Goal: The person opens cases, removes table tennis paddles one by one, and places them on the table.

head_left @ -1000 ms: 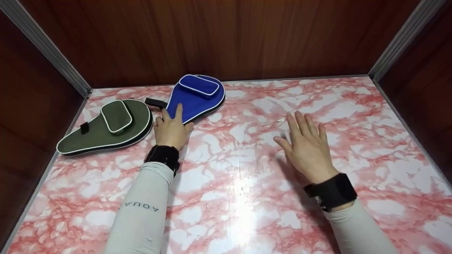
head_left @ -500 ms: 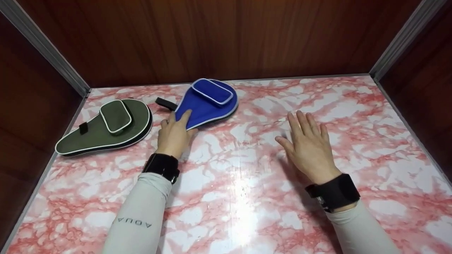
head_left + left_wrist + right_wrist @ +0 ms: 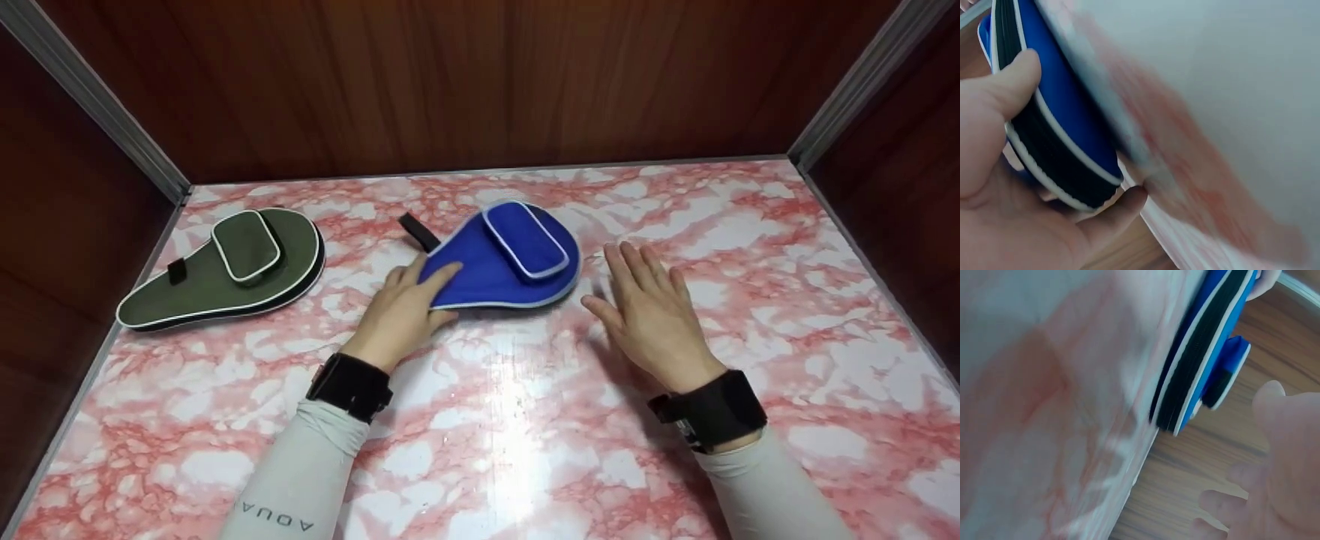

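A blue table tennis paddle case [image 3: 484, 281] with white piping and a raised pocket is near the middle of the table, its round end to the right. My left hand [image 3: 397, 313] grips its narrow end. In the left wrist view the thumb presses the dark zipped side of the blue case [image 3: 1067, 107], fingers round the other side. My right hand [image 3: 654, 319] is held over the table just right of the round end, fingers straight and thumb spread, holding nothing. The right wrist view shows the case's zipped edge [image 3: 1202, 354] a short way from my right hand [image 3: 1292, 461].
An olive green paddle case [image 3: 195, 296] lies at the left of the table, its narrow end toward the left edge. A black strap [image 3: 418, 231] sticks out from the blue case. Dark wood panels [image 3: 480, 82] wall in the back and sides of the red and white marbled table [image 3: 480, 450].
My left hand has taken hold of the blue case and carried it right and toward me from the back, turning its round end to the right. The right hand has stayed nearly still.
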{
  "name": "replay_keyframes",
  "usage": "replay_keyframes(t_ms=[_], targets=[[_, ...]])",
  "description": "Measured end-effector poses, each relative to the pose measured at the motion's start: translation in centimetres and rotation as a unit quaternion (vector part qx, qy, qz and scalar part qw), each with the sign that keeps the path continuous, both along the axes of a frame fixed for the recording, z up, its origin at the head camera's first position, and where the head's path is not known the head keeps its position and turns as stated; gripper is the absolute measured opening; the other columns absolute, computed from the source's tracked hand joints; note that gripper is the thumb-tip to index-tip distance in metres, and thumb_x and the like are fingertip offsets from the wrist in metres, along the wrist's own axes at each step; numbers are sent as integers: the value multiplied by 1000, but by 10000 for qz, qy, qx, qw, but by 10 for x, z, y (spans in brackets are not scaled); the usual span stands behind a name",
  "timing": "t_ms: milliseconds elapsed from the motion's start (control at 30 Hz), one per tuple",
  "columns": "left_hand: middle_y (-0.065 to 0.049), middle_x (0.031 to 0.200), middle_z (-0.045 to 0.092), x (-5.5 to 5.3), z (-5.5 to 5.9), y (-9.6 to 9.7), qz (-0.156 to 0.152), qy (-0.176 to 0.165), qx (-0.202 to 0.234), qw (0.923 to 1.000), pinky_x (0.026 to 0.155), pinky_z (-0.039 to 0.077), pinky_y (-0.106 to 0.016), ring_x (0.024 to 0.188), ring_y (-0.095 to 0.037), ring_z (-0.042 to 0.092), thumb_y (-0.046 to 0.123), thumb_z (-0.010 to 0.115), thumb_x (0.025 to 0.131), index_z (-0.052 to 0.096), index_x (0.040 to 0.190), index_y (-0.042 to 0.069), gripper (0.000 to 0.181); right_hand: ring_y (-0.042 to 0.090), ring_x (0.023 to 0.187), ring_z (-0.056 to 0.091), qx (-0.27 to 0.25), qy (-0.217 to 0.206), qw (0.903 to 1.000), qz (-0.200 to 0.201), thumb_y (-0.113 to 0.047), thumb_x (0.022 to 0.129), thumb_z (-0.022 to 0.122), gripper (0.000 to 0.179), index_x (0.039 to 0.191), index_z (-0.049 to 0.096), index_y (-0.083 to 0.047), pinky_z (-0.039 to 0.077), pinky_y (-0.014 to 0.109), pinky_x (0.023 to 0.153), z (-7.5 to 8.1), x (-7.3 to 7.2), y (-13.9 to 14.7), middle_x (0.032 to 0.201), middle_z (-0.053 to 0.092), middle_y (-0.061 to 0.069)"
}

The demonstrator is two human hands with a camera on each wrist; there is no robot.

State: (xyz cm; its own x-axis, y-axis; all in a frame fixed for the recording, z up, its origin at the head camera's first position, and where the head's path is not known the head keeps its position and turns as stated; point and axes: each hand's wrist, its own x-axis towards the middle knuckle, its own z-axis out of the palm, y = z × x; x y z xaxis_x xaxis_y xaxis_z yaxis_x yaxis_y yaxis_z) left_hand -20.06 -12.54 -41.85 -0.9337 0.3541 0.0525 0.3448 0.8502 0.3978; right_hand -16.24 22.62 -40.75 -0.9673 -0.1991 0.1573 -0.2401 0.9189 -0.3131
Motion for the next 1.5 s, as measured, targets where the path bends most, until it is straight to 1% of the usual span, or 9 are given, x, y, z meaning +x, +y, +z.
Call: replay_keyframes(t_ms=[167, 333, 500, 733, 900, 1033, 1233, 1367, 1500], targets=[[-30, 175, 29, 10, 1, 9, -454, -13, -26, 9990, 120, 38, -68, 155, -52, 38, 41, 75, 106, 46, 170, 32, 71, 47, 166, 16, -34, -156, 9997, 184, -58, 114, 49, 84, 175, 27, -4, 11, 73, 127, 1, -2, -1, 179, 24, 25], [-27, 176, 31, 15, 2, 15, -762, -15, -102, 9970, 121, 38, -65, 156, -51, 37, 42, 74, 106, 47, 170, 33, 70, 44, 168, 11, -359, -426, 9979, 315, -58, 115, 48, 83, 175, 26, -6, 10, 71, 129, 3, -2, -1, 181, 21, 22], [-28, 175, 31, 17, 2, 16, -1020, 59, -141, 9947, 122, 38, -63, 156, -49, 38, 42, 74, 106, 47, 170, 31, 70, 41, 169, 9, -540, -610, 9955, 478, -59, 114, 47, 84, 176, 24, -7, 10, 68, 130, 5, -2, -1, 181, 20, 20], [-28, 172, 38, 17, 0, 14, -1455, 409, 20, 9885, 121, 40, -61, 155, -47, 41, 42, 75, 105, 52, 167, 26, 68, 43, 169, 8, -556, -651, 9949, 535, -58, 115, 48, 83, 175, 25, -6, 11, 63, 132, 6, 0, -2, 181, 19, 23], [-27, 171, 39, 18, 0, 15, -1724, 508, -18, 9837, 122, 39, -60, 155, -47, 41, 43, 72, 107, 52, 167, 27, 65, 44, 168, 7, -649, -778, 9934, 540, -61, 113, 49, 83, 176, 26, -11, 16, 67, 130, 6, 1, -1, 182, 17, 21], [-26, 173, 37, 18, 0, 15, -1864, 431, -70, 9815, 124, 37, -60, 156, -47, 39, 43, 71, 108, 51, 168, 30, 64, 46, 167, 10, -668, -835, 9930, 509, -63, 112, 49, 84, 176, 27, -13, 18, 68, 129, 6, 2, -1, 182, 16, 21], [-22, 176, 34, 17, 0, 17, -2008, 237, -104, 9793, 125, 34, -63, 160, -49, 33, 43, 72, 107, 49, 168, 35, 66, 46, 166, 15, -629, -723, 9940, 532, -61, 112, 51, 82, 176, 28, -14, 23, 69, 127, 5, 2, 0, 181, 18, 23], [-19, 177, 33, 18, 0, 18, -1958, 232, -209, 9802, 125, 30, -68, 163, -49, 27, 43, 72, 106, 49, 168, 38, 66, 46, 165, 18, -567, -725, 9941, 574, -60, 112, 54, 83, 176, 30, -13, 25, 69, 126, 4, 1, 1, 180, 20, 24], [-17, 177, 35, 20, 1, 21, -1828, 396, -359, 9817, 123, 29, -73, 163, -50, 24, 42, 73, 106, 49, 168, 38, 66, 47, 165, 20, -446, -809, 9940, 592, -57, 112, 56, 82, 174, 32, -9, 26, 68, 127, 4, 1, 1, 180, 21, 25]])
